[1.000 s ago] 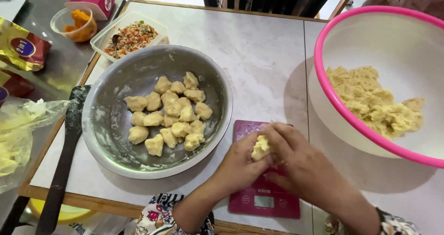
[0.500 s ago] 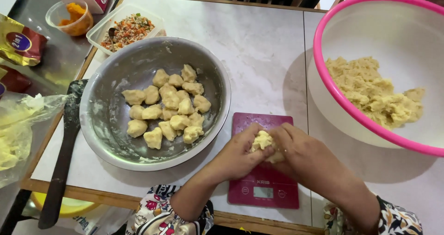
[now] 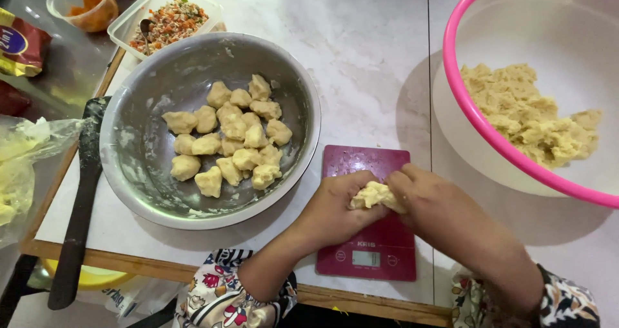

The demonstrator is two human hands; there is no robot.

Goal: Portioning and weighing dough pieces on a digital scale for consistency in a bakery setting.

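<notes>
Hands shifted left; both pinch lumpy dough lump (image 3: 376, 194) over scale (image 3: 369, 238).

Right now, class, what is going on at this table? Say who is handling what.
A person presses a small lump of pale dough between the left hand and the right hand, just above a red kitchen scale. To the left, a metal bowl holds many shaped dough pieces. To the right, a pink-rimmed bowl holds a large mass of unshaped dough. A tray of chopped filling sits at the far left.
</notes>
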